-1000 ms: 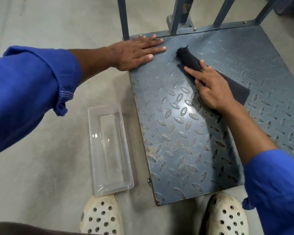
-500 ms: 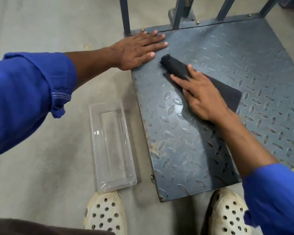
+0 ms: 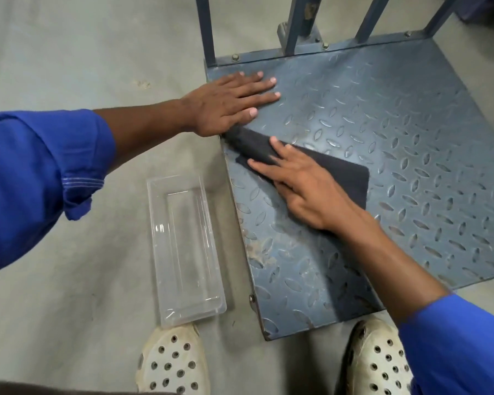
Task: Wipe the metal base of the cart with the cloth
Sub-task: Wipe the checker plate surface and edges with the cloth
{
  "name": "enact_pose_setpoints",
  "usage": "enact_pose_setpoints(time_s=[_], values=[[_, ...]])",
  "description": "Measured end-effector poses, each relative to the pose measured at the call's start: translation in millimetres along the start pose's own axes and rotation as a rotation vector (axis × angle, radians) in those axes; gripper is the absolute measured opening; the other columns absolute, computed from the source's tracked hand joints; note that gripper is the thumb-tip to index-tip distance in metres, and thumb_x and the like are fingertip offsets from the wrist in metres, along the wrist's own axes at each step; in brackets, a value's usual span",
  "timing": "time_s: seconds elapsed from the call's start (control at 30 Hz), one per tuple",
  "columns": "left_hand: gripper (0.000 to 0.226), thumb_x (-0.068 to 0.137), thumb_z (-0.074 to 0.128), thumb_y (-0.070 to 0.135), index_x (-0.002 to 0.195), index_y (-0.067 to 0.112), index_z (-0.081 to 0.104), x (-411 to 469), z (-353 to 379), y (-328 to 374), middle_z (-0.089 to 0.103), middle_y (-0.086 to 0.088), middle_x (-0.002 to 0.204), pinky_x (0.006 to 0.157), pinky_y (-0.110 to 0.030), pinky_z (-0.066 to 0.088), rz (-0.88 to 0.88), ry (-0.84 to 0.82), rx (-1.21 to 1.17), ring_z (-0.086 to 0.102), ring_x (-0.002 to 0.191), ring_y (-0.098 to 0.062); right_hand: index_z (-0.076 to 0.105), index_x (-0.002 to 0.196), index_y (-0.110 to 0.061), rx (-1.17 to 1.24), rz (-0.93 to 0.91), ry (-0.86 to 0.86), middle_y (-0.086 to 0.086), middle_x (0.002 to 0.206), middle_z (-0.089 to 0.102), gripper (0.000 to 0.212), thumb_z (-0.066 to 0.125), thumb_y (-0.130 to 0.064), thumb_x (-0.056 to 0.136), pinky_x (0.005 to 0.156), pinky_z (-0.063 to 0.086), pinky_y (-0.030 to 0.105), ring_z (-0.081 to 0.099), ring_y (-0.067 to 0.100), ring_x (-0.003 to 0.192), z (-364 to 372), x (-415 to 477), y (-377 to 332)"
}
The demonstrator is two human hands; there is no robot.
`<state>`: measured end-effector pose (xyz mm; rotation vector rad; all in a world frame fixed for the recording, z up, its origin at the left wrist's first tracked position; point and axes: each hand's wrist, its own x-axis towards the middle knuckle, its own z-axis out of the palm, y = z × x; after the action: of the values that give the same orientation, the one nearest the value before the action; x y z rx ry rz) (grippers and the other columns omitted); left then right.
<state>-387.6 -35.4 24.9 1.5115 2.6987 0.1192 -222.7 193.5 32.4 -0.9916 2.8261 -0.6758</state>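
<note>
Right hand (image 3: 305, 186) flat, fingers straight, pressing the dark cloth (image 3: 340, 172) onto the metal base (image 3: 397, 124) at its left edge. The cloth sticks out left and right from under the fingers. Left hand (image 3: 226, 106) flat, grasping nothing, on the far-left corner, just beside the cloth's tip.

I see the cloth (image 3: 343, 175) at the left edge of the metal base (image 3: 411, 124), under the right hand (image 3: 311, 192), the left hand (image 3: 228, 105) behind it on the far-left corner. A tray (image 3: 184, 249) sits on the floor (image 3: 69, 52) left of the base.

Head cam (wide) aimed steeply down, near cart base (image 3: 382, 109).
</note>
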Motion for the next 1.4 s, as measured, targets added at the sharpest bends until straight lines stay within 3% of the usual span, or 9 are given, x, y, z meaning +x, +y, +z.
enact_pose_setpoints(time_s=[0.1, 0.2, 0.3, 0.5, 0.67, 0.87, 1.03, 1.2, 1.4], values=[[0.06, 0.115, 0.014, 0.046, 0.172, 0.029, 0.008, -0.8, -1.0, 1.1, 0.004, -0.001, 0.18, 0.134, -0.05, 0.005, 0.007, -0.004, 0.003, -0.001, 0.166, -0.022, 0.051, 0.157, -0.022, 0.033, -0.252, -0.163, 0.0, 0.167, 0.039, 0.062, 0.05, 0.001, 0.1, 0.132, 0.023, 0.042, 0.023, 0.021, 0.161, -3.0, -2.1, -20.5], [0.06, 0.113, 0.033, 0.035, 0.171, 0.025, 0.018, -3.7, 4.5, 3.7, 0.006, -0.002, 0.18, 0.134, -0.05, 0.006, 0.047, 0.011, 0.015, 0.001, 0.166, -0.022, 0.051, 0.156, -0.031, 0.069, 0.014, -0.017, 0.011, 0.169, 0.032, 0.063, 0.05, -0.001, 0.101, 0.131, 0.021, 0.035, 0.031, 0.026, 0.159, -30.6, 5.4, 11.5], [0.059, 0.111, 0.025, 0.035, 0.169, 0.021, 0.027, -7.6, 6.6, 9.5, 0.008, -0.004, 0.179, 0.134, -0.051, 0.006, 0.054, 0.024, -0.004, 0.002, 0.166, -0.023, 0.052, 0.156, -0.029, 0.023, 0.174, 0.031, 0.014, 0.168, 0.034, 0.066, 0.053, 0.0, 0.097, 0.131, 0.019, 0.035, 0.03, 0.028, 0.159, -30.6, 4.4, 29.1], [0.059, 0.115, 0.017, 0.04, 0.171, 0.024, 0.013, -11.3, 6.5, 21.4, 0.008, -0.003, 0.179, 0.134, -0.052, 0.007, 0.078, 0.026, 0.001, 0.001, 0.166, -0.022, 0.054, 0.155, -0.021, 0.157, -0.296, -0.267, 0.007, 0.166, 0.041, 0.063, 0.051, 0.004, 0.098, 0.132, 0.021, 0.037, 0.025, 0.017, 0.161, -12.7, -11.5, -26.8], [0.065, 0.11, 0.032, 0.04, 0.171, 0.025, 0.016, -24.5, 14.1, 38.1, 0.01, -0.001, 0.179, 0.134, -0.049, 0.005, 0.086, 0.028, -0.031, 0.002, 0.166, -0.021, 0.053, 0.155, -0.026, 0.14, -0.007, -0.03, 0.009, 0.165, 0.043, 0.056, 0.052, -0.005, 0.103, 0.127, 0.023, 0.021, 0.038, 0.021, 0.155, -37.0, -9.6, 16.6], [0.058, 0.115, 0.022, 0.038, 0.171, 0.022, 0.019, -33.0, 12.4, 54.9, 0.01, -0.003, 0.179, 0.134, -0.052, 0.006, 0.13, 0.029, -0.041, 0.002, 0.166, -0.023, 0.05, 0.157, -0.016, 0.134, -0.319, -0.297, 0.014, 0.165, 0.042, 0.059, 0.048, 0.0, 0.1, 0.133, 0.017, 0.033, 0.023, 0.02, 0.161, -10.5, -27.4, -19.6], [0.06, 0.114, 0.024, 0.04, 0.171, 0.022, 0.018, -35.6, 12.8, 61.9, 0.009, -0.004, 0.179, 0.134, -0.051, 0.005, 0.119, 0.022, -0.039, 0.002, 0.166, -0.023, 0.046, 0.16, -0.024, 0.036, -0.173, -0.168, 0.01, 0.161, 0.05, 0.058, 0.046, -0.007, 0.105, 0.131, 0.023, 0.043, 0.023, 0.022, 0.162, -26.1, -38.4, 10.3], [0.062, 0.115, 0.02, 0.042, 0.171, 0.017, 0.017, -37.1, 8.2, 74.2, 0.011, -0.005, 0.179, 0.134, -0.055, 0.008, 0.125, -0.005, -0.08, 0.003, 0.166, -0.023, 0.047, 0.159, -0.014, 0.143, -0.433, -0.401, 0.014, 0.163, 0.046, 0.058, 0.049, 0.002, 0.103, 0.132, 0.021, 0.048, 0.016, 0.024, 0.163, -2.6, -61.9, -38.2], [0.065, 0.115, 0.024, 0.043, 0.17, 0.011, 0.017, -40.8, 10.9, 87.5, 0.012, -0.007, 0.179, 0.134, -0.051, 0.008, 0.144, -0.014, -0.129, 0.005, 0.166, -0.023, 0.046, 0.159, -0.014, 0.032, -0.278, -0.255, 0.019, 0.166, 0.039, 0.054, 0.044, -0.009, 0.105, 0.131, 0.022, 0.051, 0.02, 0.029, 0.162, -12.8, -60.2, -12.3]])
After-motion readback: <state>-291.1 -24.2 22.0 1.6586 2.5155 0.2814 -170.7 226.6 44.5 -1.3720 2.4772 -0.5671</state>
